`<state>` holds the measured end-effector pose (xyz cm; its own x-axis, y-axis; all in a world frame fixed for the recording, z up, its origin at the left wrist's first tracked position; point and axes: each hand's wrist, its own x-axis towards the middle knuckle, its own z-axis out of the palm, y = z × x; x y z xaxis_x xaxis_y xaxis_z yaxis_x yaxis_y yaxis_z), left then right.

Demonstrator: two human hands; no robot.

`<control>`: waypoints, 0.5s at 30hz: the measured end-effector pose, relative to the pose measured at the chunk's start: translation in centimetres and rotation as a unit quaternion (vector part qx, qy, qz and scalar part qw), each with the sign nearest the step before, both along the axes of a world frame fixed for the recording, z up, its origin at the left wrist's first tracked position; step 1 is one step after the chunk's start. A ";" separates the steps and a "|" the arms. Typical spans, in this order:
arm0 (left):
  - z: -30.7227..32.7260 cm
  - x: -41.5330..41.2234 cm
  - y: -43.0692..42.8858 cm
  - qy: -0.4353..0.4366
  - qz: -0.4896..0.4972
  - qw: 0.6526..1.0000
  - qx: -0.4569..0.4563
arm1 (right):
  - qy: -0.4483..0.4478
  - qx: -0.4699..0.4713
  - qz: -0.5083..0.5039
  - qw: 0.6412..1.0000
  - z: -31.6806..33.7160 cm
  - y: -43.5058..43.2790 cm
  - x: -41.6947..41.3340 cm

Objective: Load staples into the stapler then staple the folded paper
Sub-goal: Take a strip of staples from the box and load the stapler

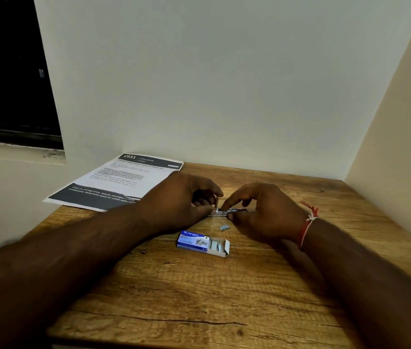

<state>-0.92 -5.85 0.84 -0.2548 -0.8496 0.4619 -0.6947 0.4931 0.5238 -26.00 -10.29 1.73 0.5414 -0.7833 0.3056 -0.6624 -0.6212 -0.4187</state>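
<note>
While gripped from both sides, stapler [227, 211] between left hand [181, 200] and right hand [262, 212], above staple box [203, 243].

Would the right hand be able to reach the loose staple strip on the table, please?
Probably yes: the loose staple strip lies bare on the table just below the right hand, nothing covering it, though that hand is busy holding the stapler.

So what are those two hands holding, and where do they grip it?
Both hold the small metal stapler. The left hand pinches its left end, the right hand grips its middle between thumb and fingers. Whether staples are also held cannot be told.
</note>
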 end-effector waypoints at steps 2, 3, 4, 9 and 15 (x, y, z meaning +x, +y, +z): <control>0.0 0.0 0.0 0.003 0.003 1.000 0.000 | 0.004 -0.006 -0.012 1.000 0.2 -0.3 -0.4; -0.1 0.0 -0.1 0.003 0.005 1.000 0.000 | 0.008 -0.006 -0.018 1.000 0.4 -0.4 -0.6; 0.0 0.0 -0.1 0.002 0.006 1.000 0.000 | 0.011 -0.006 -0.022 1.000 0.5 -0.4 -0.7; 0.0 0.0 0.0 -0.001 0.004 1.000 0.002 | 0.024 0.008 -0.025 0.999 1.0 -0.5 -1.3; 0.1 0.0 0.0 -0.012 0.003 1.000 -0.004 | 0.018 0.018 -0.019 0.999 1.3 -0.5 -1.9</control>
<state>-0.94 -5.88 0.90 -0.2612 -0.8474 0.4623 -0.7104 0.4930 0.5023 -27.90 -10.81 3.06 0.5211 -0.8139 0.2569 -0.7003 -0.5798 -0.4164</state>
